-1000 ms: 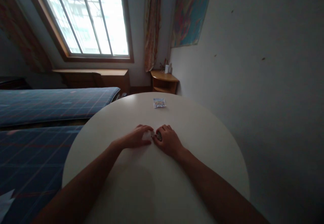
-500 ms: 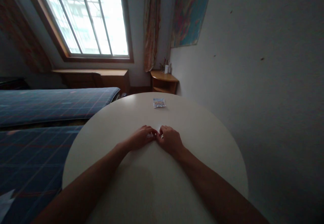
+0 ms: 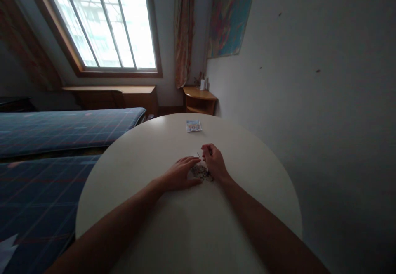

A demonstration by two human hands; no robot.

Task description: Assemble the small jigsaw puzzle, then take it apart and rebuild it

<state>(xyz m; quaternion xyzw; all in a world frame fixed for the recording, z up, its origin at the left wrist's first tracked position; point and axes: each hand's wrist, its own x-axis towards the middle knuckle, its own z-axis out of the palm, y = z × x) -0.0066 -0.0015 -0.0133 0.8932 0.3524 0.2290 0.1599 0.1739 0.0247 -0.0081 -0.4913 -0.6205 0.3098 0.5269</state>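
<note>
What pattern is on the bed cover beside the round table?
The bed cover is blue plaid, best seen in head view.

- A round, pale tabletop (image 3: 185, 241) fills the lower middle of the view, plain and smooth.
- A small printed packet (image 3: 193, 126) lies flat near its far edge, well apart from everything else.
- A little heap of dark bits (image 3: 201, 172) lies near the middle; what they are is too small to tell.
- The left hand (image 3: 181, 175) lies flat just left of the heap, fingers stretched toward it.
- The right hand (image 3: 214, 163), fingers curled in, rests at the heap's right side.
</note>
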